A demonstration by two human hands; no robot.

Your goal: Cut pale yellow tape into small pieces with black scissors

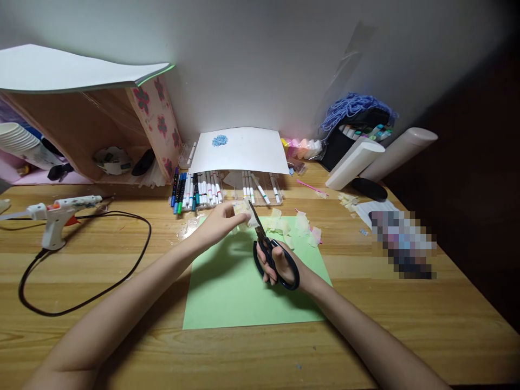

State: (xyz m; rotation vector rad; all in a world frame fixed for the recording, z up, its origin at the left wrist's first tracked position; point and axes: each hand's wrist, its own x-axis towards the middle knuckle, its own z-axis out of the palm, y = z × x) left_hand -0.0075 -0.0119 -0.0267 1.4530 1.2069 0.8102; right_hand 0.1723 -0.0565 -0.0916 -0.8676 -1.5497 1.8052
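My left hand pinches a small piece of pale, whitish-yellow paper above the green sheet. Black-handled scissors are in my right hand, its fingers through the handle loops. The blades point up and away, right beside the pale piece; whether they touch it I cannot tell. Under both hands lies the light green paper sheet. Several cut scraps of pale yellow paper are scattered over its far right part.
A white glue gun with a looping black cord lies at left. Behind my hands are several markers and a white sheet with a blue patch. White tubes and a black holder stand at right, near a pixelated object.
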